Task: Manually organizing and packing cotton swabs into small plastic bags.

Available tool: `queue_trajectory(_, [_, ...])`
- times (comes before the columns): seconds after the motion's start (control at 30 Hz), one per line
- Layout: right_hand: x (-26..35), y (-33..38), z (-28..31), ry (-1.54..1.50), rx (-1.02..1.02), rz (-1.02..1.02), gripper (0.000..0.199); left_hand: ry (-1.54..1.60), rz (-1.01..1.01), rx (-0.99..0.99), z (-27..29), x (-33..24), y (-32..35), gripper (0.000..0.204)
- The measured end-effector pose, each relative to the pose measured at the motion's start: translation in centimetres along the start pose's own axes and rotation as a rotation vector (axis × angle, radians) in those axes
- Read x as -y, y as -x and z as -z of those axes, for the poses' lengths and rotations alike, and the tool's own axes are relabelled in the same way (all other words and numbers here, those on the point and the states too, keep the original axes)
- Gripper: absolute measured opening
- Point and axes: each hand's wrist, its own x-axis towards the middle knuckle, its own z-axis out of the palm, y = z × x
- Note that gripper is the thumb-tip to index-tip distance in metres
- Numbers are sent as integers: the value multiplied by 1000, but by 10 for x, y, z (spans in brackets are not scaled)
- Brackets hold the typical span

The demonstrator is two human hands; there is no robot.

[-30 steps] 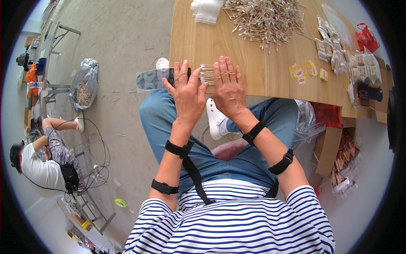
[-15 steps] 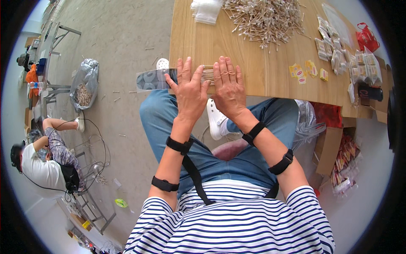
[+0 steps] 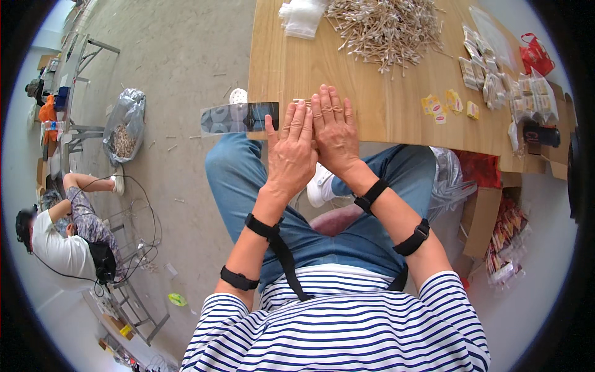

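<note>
My left hand (image 3: 290,152) lies flat near the table's front edge, fingers stretched out and palm down. Right beside it my right hand (image 3: 336,133) rests flat too, its fingers straight. Under and between the two hands are cotton swabs (image 3: 302,100) laid side by side; only a few ends show past the fingers, and the palms hide the rest. To the left of my left hand, a dark, see-through sheet (image 3: 263,116) with round shapes sticks out over the table's left edge. Farther back lies a big heap of loose cotton swabs (image 3: 390,31).
Clear plastic bags (image 3: 302,17) lie at the back left of the wooden table (image 3: 279,68). Small yellow-and-white cards (image 3: 434,106) and packed swabs (image 3: 474,71) sit to the right, near a red bag (image 3: 537,56). A bag of swabs (image 3: 124,133) stands on the floor; a person (image 3: 68,248) sits far left.
My left hand has slid right, up against my right hand, with its fingers drawn closer together. It covers most of the swab row and has uncovered more of the dark sheet.
</note>
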Motion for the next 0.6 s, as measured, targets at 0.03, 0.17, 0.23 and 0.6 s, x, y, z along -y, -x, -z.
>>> queue_trajectory(0.03, [0, 0, 0, 2, -2, 1, 66, 3, 13, 0, -1, -1, 1, 76])
queue_trajectory(0.17, [-1, 0, 9, -52, 32, 16, 75, -59, 32, 10, -3, -3, -2, 77])
queue_trajectory(0.23, [-8, -4, 19, -90, 71, 16, 77, -51, 26, 6, -4, -1, 0, 79])
queue_trajectory(0.6, [-27, -76, 23, -242, 126, -71, 13, -6, 26, 21, -3, -4, -2, 91])
